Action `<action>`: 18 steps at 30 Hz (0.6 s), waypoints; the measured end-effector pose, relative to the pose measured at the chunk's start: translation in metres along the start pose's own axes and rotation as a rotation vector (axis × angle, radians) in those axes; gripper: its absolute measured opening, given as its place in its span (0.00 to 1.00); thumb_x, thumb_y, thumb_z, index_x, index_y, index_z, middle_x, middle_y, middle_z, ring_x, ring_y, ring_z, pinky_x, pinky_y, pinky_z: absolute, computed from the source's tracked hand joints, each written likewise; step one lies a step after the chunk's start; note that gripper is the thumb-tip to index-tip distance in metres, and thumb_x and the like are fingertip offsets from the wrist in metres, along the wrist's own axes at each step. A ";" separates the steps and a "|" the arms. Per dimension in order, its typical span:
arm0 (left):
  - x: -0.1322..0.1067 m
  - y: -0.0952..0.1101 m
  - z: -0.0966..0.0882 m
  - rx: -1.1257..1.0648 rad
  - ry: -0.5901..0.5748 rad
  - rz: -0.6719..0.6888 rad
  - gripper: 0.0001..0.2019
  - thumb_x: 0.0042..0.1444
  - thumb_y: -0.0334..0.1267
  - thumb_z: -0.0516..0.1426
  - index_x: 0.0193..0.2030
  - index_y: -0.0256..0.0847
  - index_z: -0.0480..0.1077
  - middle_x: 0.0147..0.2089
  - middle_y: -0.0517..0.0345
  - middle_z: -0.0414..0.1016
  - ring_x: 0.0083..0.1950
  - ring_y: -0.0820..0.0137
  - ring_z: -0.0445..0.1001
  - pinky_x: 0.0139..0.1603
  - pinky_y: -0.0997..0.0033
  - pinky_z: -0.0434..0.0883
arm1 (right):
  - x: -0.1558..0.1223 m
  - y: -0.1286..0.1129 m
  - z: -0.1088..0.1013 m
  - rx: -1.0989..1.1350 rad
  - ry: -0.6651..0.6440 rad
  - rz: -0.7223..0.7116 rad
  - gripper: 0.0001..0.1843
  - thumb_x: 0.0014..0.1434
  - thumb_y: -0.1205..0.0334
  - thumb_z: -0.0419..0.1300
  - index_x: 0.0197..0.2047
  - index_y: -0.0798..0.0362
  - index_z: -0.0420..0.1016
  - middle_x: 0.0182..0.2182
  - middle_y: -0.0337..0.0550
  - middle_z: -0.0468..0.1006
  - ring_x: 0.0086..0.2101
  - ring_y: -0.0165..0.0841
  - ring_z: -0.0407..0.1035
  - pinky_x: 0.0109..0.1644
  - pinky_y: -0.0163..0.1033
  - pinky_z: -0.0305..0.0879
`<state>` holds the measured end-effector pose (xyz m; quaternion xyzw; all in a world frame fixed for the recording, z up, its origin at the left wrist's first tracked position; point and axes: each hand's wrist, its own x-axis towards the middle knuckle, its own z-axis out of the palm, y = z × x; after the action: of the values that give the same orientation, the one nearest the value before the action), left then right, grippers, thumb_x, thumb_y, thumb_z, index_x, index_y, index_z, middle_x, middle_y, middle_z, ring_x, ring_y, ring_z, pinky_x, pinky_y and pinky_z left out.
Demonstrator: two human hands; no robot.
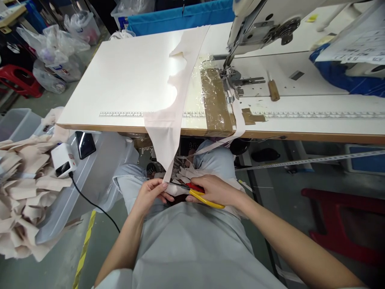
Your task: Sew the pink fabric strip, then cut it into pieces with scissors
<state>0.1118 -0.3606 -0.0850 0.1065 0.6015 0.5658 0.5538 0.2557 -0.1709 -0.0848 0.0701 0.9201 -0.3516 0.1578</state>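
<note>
White table (126, 80) spans the view, with a sewing machine (264, 20) at its right. Left of it, a bin (99, 168) stands by heaped cut pieces (21, 180). Pale fabric (168, 132) hangs off the table edge into the lap. The left hand (152, 192) pinches its lower tip. The right hand (215, 188) is closed around scissors (195, 192), blades at that tip.

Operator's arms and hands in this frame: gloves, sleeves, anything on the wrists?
No gloves: left hand and right hand are bare, forearms too. No watch, bracelet or ring shows. A pale grey sleeve shows on the left upper arm at the bottom edge; the right sleeve is barely in frame.
</note>
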 end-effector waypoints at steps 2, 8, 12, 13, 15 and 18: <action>0.000 0.000 0.000 -0.002 0.005 0.000 0.17 0.48 0.50 0.65 0.31 0.35 0.72 0.24 0.53 0.78 0.27 0.67 0.78 0.23 0.78 0.68 | 0.000 0.000 0.002 -0.027 0.019 0.010 0.28 0.56 0.34 0.54 0.23 0.51 0.58 0.20 0.37 0.63 0.23 0.30 0.55 0.26 0.35 0.44; 0.001 0.000 0.000 -0.021 0.009 -0.009 0.18 0.46 0.49 0.66 0.30 0.34 0.73 0.26 0.53 0.79 0.26 0.68 0.78 0.22 0.79 0.68 | -0.001 -0.001 0.003 -0.081 0.043 0.018 0.27 0.56 0.36 0.56 0.23 0.51 0.61 0.20 0.38 0.66 0.22 0.31 0.57 0.26 0.35 0.43; 0.001 -0.001 0.001 -0.023 -0.002 -0.011 0.17 0.46 0.48 0.66 0.29 0.35 0.72 0.25 0.54 0.78 0.24 0.69 0.77 0.22 0.79 0.68 | 0.004 -0.006 0.002 -0.089 0.070 -0.001 0.25 0.56 0.38 0.58 0.24 0.51 0.62 0.21 0.38 0.67 0.22 0.31 0.59 0.26 0.35 0.43; 0.001 -0.002 0.001 -0.020 -0.005 -0.011 0.17 0.46 0.48 0.66 0.28 0.35 0.71 0.26 0.54 0.78 0.24 0.69 0.77 0.22 0.78 0.68 | 0.005 -0.006 0.003 -0.084 0.076 -0.005 0.24 0.56 0.39 0.59 0.24 0.51 0.62 0.20 0.37 0.67 0.22 0.31 0.59 0.26 0.35 0.43; 0.002 -0.003 0.000 -0.007 -0.010 -0.013 0.17 0.47 0.49 0.65 0.29 0.34 0.71 0.27 0.52 0.78 0.25 0.68 0.77 0.22 0.78 0.68 | 0.008 -0.005 0.005 -0.062 0.085 -0.014 0.24 0.56 0.41 0.59 0.23 0.51 0.61 0.19 0.37 0.66 0.21 0.30 0.58 0.25 0.35 0.43; 0.004 -0.003 -0.003 0.086 -0.029 -0.015 0.18 0.50 0.51 0.62 0.32 0.34 0.71 0.28 0.50 0.78 0.27 0.66 0.78 0.24 0.76 0.69 | 0.006 0.000 0.010 0.001 0.126 -0.010 0.24 0.56 0.42 0.59 0.22 0.51 0.58 0.18 0.36 0.65 0.21 0.29 0.57 0.25 0.35 0.43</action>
<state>0.1096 -0.3608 -0.0903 0.1340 0.6181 0.5335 0.5616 0.2522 -0.1774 -0.0942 0.0876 0.9283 -0.3479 0.0980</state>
